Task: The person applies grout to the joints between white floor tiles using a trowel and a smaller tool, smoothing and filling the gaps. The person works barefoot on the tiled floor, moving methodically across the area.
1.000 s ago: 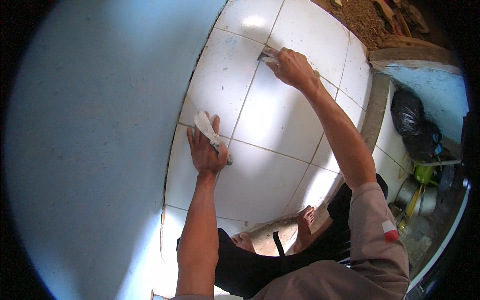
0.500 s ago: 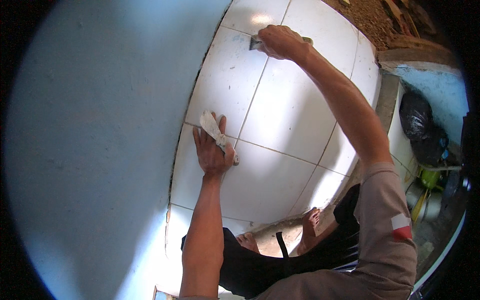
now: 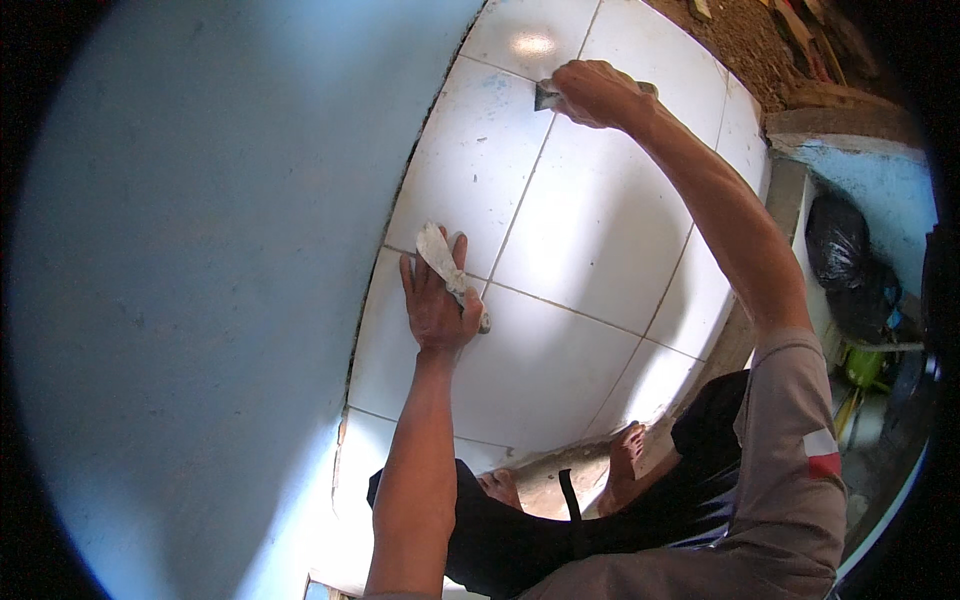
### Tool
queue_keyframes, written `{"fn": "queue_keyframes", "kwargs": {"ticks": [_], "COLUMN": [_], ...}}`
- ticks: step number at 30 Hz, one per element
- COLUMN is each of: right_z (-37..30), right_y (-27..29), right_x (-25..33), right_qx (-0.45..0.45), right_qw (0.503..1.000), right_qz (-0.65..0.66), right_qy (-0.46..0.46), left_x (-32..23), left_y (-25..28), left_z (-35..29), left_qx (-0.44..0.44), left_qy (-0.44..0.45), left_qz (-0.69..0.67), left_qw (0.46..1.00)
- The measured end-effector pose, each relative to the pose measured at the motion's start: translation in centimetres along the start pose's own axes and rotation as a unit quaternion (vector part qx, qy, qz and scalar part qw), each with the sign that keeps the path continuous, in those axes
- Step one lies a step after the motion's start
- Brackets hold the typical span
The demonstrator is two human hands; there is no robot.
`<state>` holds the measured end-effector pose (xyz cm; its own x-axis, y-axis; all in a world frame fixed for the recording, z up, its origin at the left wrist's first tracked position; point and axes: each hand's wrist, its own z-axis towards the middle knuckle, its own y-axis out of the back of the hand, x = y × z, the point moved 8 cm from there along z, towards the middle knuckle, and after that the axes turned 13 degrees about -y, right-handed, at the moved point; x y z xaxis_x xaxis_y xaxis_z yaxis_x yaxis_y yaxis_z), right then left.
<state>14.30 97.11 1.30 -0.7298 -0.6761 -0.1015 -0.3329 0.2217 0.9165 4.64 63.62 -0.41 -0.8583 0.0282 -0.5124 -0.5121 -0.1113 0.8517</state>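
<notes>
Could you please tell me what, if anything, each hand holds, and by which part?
The right hand grips a flat-bladed tool by its handle; the left hand holds a pale elongated object, apparently around its middle.

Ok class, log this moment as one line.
left hand: spread, whitish elongated object across it | right hand: gripping flat-bladed tool | beneath: white tiles

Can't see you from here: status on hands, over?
Right hand grips grey flat-bladed scraper over glossy white tiles. Left hand against them, whitish elongated object across it, grip unclear. Shiny black plastic bag aside.
</notes>
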Motion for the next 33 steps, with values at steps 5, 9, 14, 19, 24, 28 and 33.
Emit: {"fn": "queue_keyframes", "kwargs": {"ticks": [5,9,14,19,24,28,33], "right_z": [1.3,0.1,0.8,1.1,0.9,1.9,-0.4], "right_y": [3.1,2.2,2.8,2.5,2.7,4.1,2.3], "right_x": [1.5,1.0,1.5,1.6,2.3,4.4,3.8], "right_qx": [-0.049,-0.003,-0.008,-0.009,-0.102,-0.015,-0.062], "right_qw": [0.999,1.000,1.000,0.999,0.989,0.998,0.991], "right_qz": [0.013,0.011,-0.026,-0.028,-0.001,-0.046,-0.034], "right_qy": [-0.013,0.014,0.015,0.039,0.111,0.029,0.117], "left_x": [-0.4,0.3,-0.3,0.1,-0.3,-0.1,0.5], "left_y": [-1.2,-1.1,-1.0,-1.1,-1.4,-1.2,-0.7], "left_z": [0.6,-0.1,0.4,0.5,0.6,0.3,-0.3], "left_qx": [0.010,0.020,0.001,0.009,0.024,0.024,0.003], "left_qy": [-0.006,0.022,-0.002,0.001,-0.001,0.000,0.005], "left_qz": [0.015,0.008,-0.013,0.009,0.012,0.001,0.018], "left_qw": [1.000,1.000,1.000,1.000,1.000,1.000,1.000]}}
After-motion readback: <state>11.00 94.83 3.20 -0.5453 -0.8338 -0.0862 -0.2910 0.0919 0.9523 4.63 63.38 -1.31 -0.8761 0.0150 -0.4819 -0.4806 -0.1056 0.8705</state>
